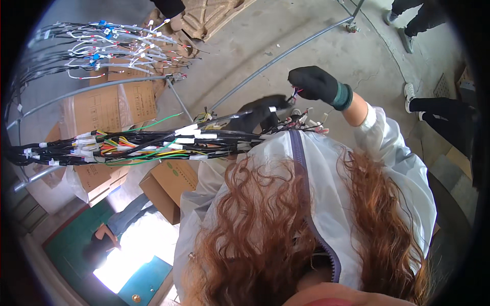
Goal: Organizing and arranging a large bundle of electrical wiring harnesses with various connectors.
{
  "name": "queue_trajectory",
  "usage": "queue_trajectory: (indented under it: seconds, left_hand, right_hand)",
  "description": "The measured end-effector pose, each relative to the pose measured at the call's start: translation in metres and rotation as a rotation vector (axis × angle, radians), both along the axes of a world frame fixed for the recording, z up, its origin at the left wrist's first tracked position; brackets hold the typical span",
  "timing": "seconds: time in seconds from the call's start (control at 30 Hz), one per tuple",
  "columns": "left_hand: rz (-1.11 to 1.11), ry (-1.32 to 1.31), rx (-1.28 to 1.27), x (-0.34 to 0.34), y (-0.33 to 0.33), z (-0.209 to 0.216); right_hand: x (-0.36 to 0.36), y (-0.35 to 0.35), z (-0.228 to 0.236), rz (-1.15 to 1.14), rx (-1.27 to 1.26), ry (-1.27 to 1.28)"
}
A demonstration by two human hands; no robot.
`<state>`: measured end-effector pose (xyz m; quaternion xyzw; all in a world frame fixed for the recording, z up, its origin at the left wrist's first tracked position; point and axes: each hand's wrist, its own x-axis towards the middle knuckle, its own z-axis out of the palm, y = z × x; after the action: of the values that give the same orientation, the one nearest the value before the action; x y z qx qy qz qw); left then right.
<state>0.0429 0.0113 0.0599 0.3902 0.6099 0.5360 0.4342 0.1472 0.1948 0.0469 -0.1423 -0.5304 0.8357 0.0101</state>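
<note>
Head cam: R hand [315, 84], blk glove, fingertips pinching thin wires [294, 94] just past tip of blk cable [224, 118]; L hand [259, 105] at same cable, fingers too dark to tell. Cable's alongside wire harness [168, 144], in front of torso. Risk: wires could pull loose if tugged vs. snagged ends. Qty: 2 hands, 1 cable at hands, 1 harness up front; wires uncountable.

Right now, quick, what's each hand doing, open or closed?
Left hand: closed around a dark cable.
Right hand: closed, its fingertips pinching thin coloured wires.
</note>
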Motion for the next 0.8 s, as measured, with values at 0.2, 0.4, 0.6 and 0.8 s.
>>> queue_trajectory:
  seconds: [0.2, 0.4, 0.6, 0.8]
  left_hand:
    - [-0.116, -0.064, -0.156, -0.004, -0.005, 0.016]
    - [-0.248, -0.088, -0.258, -0.012, -0.002, 0.027]
    - [-0.309, -0.095, -0.317, -0.013, -0.001, 0.031]
    - [-0.307, -0.094, -0.372, -0.016, -0.005, 0.039]
  right_hand:
    - [-0.016, -0.023, 0.049, 0.06, -1.042, -0.589]
    - [-0.014, -0.035, 0.043, 0.365, -1.295, -0.061]
    - [-0.008, -0.043, 0.025, 0.425, -1.373, -0.018]
    - [-0.007, -0.04, 0.032, 0.35, -1.364, -0.141]
